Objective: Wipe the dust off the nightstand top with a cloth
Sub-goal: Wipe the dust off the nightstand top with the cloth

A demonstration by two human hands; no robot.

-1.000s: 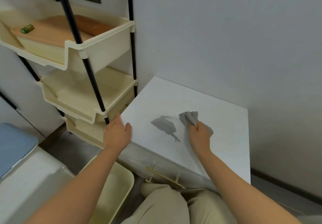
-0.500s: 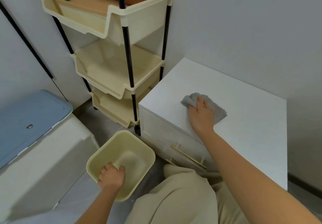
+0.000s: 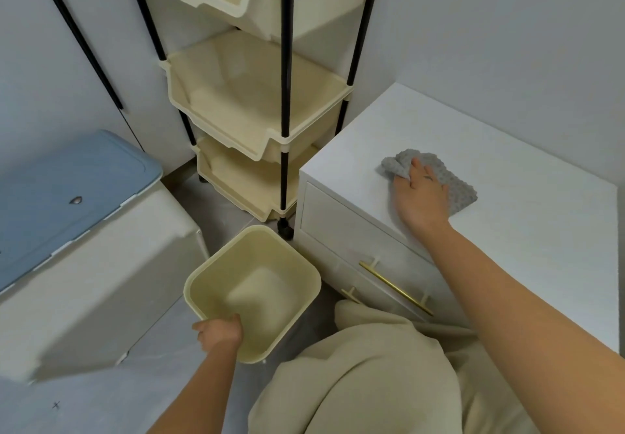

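Nightstand top [image 3: 507,217], grey cloth [image 3: 464,193] under right hand [image 3: 421,198]

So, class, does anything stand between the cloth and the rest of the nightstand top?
Nothing visible does. The right hand presses the grey cloth on the nightstand top near its front edge; no object shows on the rest of it.

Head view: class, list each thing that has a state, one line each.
cloth: bunched, lying on the nightstand top
right hand: pressing on the cloth
left hand: gripping the bin by its rim
bin: upright, open-topped
top drawer: shut
blue lid: closed on its box
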